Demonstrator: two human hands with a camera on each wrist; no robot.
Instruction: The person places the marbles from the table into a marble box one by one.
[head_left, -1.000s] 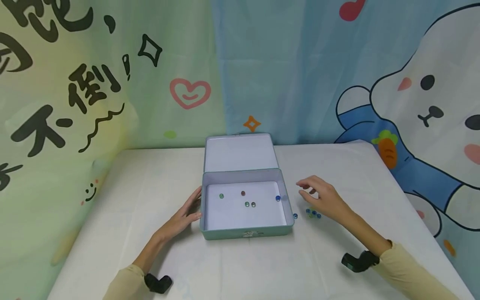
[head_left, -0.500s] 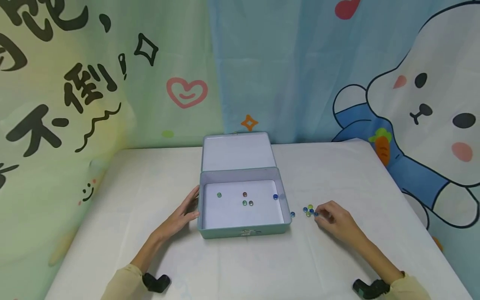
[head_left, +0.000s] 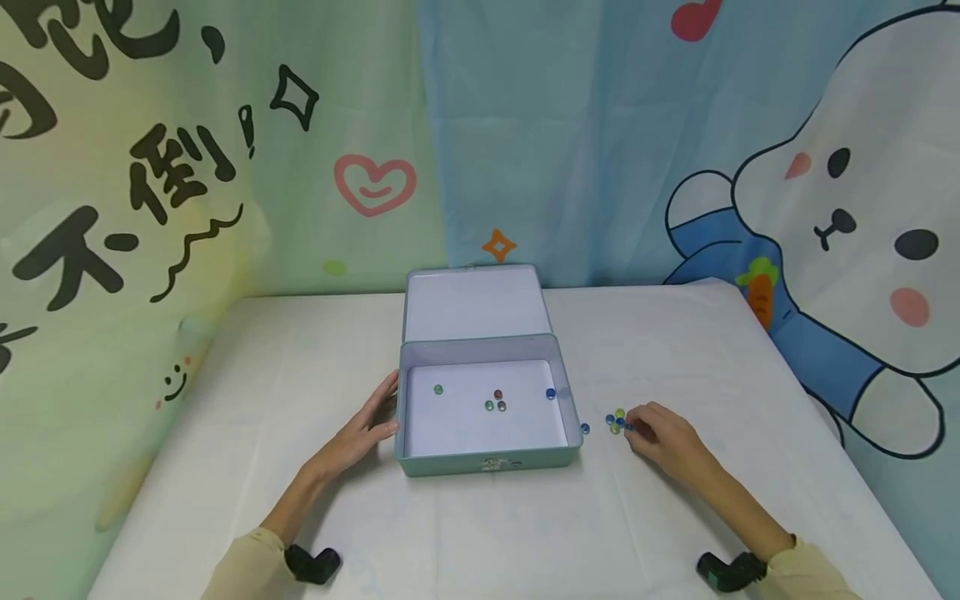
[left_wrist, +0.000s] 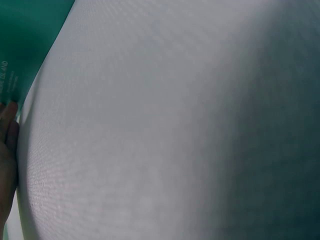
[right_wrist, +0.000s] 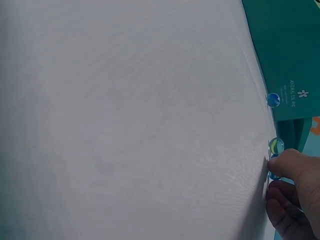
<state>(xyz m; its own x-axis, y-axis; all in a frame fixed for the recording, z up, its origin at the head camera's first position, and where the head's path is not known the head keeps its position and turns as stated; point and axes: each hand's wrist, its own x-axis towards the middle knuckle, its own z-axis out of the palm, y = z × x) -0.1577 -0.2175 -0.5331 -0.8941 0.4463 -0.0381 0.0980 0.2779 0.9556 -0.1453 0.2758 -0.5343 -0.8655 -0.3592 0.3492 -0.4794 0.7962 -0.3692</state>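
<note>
An open green tin box (head_left: pixel 491 463) stands on the table with its lid tipped back, and several glass marbles lie inside, among them a reddish-brown marble (head_left: pixel 498 394) and a blue marble (head_left: pixel 551 393). My left hand (head_left: pixel 362 437) rests against the box's left side with fingers extended. To the right of the box, my right hand (head_left: pixel 663 433) pinches a blue marble (right_wrist: pixel 273 173) between thumb and finger, at the edge of a small cluster of blue and yellow-green marbles (head_left: pixel 619 413). Another blue marble (head_left: pixel 585 428) lies beside the box's right wall.
A white cloth covers the table (head_left: pixel 510 533). Behind it hangs a printed curtain (head_left: pixel 517 150) with a cartoon bear. The raised lid (head_left: pixel 476 304) stands near the table's back edge. Each wrist wears a black camera (head_left: pixel 313 567).
My right hand has come down from above the marbles to the cluster's right edge, then shifted slightly left. The reddish-brown marble in the box has rolled right. My left hand stays against the box.
</note>
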